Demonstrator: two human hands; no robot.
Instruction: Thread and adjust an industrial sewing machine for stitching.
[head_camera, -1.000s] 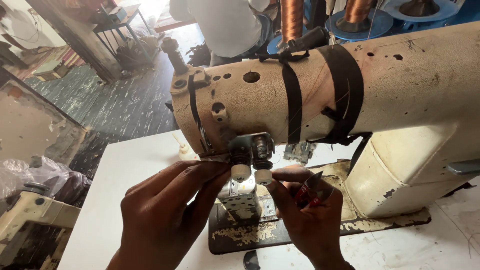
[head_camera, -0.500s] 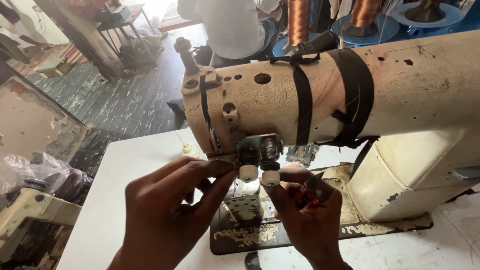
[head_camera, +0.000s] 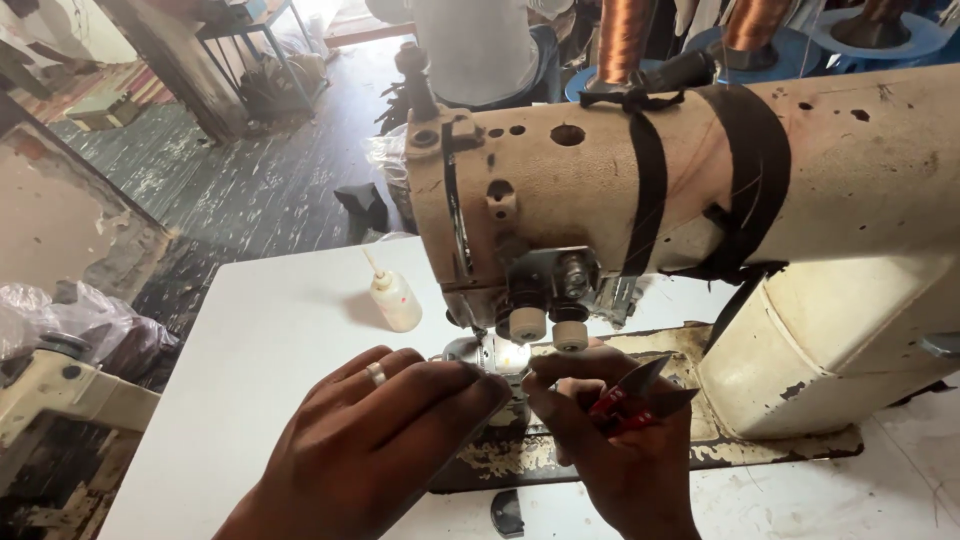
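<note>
While the left hand pinches near the needle area of the sewing machine, the right hand grips red thread snips; light, rigid, sharp-tipped, best held mid-handle

Both bare hands are reaching forward side by side from the near edge of the desk, backs turned up toward the camera. The left hand, wearing a silver ring on one finger, is stretching its fingers out together toward the right, thumb tucked beneath. The right hand is curling its fingers inward, thumb and forefinger pinching together at the tips. The fingertips of the two hands are meeting, nearly touching. Both wrists are angling in from below.
</note>
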